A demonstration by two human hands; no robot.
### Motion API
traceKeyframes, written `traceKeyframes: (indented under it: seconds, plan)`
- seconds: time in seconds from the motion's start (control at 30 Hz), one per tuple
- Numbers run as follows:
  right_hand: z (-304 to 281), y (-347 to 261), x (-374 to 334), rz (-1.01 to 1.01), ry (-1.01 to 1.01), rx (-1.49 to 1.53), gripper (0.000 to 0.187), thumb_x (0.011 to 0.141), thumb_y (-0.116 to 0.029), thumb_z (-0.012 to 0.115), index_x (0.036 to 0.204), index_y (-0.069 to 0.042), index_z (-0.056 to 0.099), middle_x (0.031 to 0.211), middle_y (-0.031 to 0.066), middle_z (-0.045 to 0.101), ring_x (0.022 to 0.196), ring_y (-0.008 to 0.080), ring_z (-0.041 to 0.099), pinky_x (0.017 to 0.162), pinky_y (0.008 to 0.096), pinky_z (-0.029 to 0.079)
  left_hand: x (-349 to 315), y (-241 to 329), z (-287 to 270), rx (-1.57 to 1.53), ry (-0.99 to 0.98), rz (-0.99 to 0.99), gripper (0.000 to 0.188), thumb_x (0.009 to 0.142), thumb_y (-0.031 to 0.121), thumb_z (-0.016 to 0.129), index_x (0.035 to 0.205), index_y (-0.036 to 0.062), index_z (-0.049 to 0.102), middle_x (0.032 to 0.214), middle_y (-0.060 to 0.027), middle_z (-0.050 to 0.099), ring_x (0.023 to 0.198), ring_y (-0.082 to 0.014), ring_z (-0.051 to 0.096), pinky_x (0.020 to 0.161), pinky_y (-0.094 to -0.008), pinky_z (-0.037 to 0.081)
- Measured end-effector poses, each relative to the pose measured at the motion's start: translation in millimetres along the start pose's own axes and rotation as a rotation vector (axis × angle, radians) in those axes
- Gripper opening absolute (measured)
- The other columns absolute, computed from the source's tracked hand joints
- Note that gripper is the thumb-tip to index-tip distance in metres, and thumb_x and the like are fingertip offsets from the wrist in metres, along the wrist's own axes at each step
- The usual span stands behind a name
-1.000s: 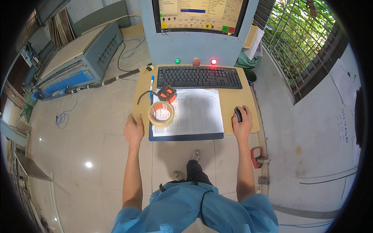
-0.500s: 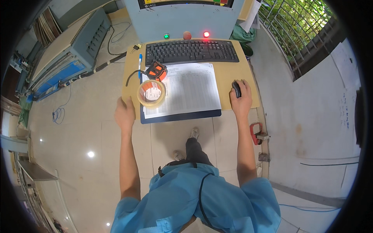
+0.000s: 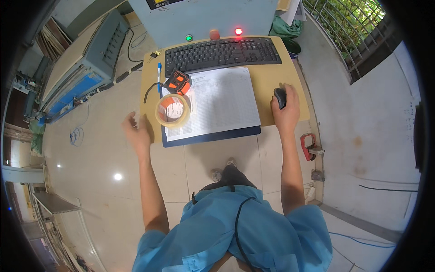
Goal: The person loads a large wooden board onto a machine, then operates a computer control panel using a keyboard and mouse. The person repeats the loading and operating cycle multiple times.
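My right hand (image 3: 287, 112) is wrapped over a black computer mouse (image 3: 280, 98) at the right side of a wooden shelf (image 3: 267, 81). At the shelf's left edge, my left hand (image 3: 137, 136) is empty, with its fingers apart and partly curled. Nearest to it lies a roll of clear tape (image 3: 159, 110) on printed sheets (image 3: 222, 99), which rest on a dark blue clipboard (image 3: 217, 138). An orange and black tape measure (image 3: 178, 82) sits just beyond the roll. Beside it is a blue and white pen (image 3: 159, 75).
A black keyboard (image 3: 222, 54) spans the shelf's back, below a cabinet with a green button (image 3: 189, 38), a red knob (image 3: 214, 34) and a lit red light (image 3: 238, 31). Black binder clips (image 3: 154, 55) lie far left. A red tool (image 3: 308, 147) stands by the right wall.
My left hand has moved slightly outward from the shelf's left edge, and its fingers have spread. The right hand stays on the mouse. The whole view has shifted and tilted a little.
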State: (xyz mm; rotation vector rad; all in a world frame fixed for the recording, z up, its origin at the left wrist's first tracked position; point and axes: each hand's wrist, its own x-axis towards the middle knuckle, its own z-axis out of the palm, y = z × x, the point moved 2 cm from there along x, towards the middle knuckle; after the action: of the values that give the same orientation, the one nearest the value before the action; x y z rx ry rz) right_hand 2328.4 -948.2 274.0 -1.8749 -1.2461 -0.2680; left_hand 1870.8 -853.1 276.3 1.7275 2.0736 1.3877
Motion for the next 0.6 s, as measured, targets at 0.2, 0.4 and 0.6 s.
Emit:
traceKeyframes:
  seconds: [0.2,0.4,0.6]
  plan:
    - [-3.9,-1.6,2.5,-0.026,-0.021,0.002,0.051,0.084,-0.011,0.073,0.133,-0.012,0.060,0.139,0.0212,0.056,0.125,0.0395,0.056,0.102,0.0447,0.049,8.3,-3.6,3.9,-0.373,-0.151,-0.213,0.022,0.093,0.006,0.068,0.113,-0.0013,0.062,0.084,-0.0001,0.054,0.078,-0.0093,0.052,0.071,-0.0249,0.044]
    - [-7.6,2.3,2.1,-0.050,-0.034,0.070,0.051,0.084,-0.010,0.073,0.133,-0.010,0.060,0.139,0.0210,0.056,0.124,0.0394,0.057,0.100,0.0443,0.049,4.4,1.8,8.1,-0.414,0.019,-0.268,0.028,0.091,0.005,0.071,0.116,-0.0038,0.061,0.082,0.0005,0.056,0.078,-0.0092,0.054,0.073,-0.0246,0.045]
    - [-4.7,5.4,-1.6,-0.053,-0.043,0.068,0.052,0.084,-0.011,0.074,0.134,-0.011,0.060,0.140,0.0199,0.056,0.124,0.0391,0.056,0.100,0.0446,0.050,-2.6,12.1,7.8,-0.326,0.044,-0.182,0.028,0.093,0.006,0.069,0.118,-0.0047,0.061,0.084,-0.0002,0.060,0.081,-0.0103,0.057,0.077,-0.0255,0.047]
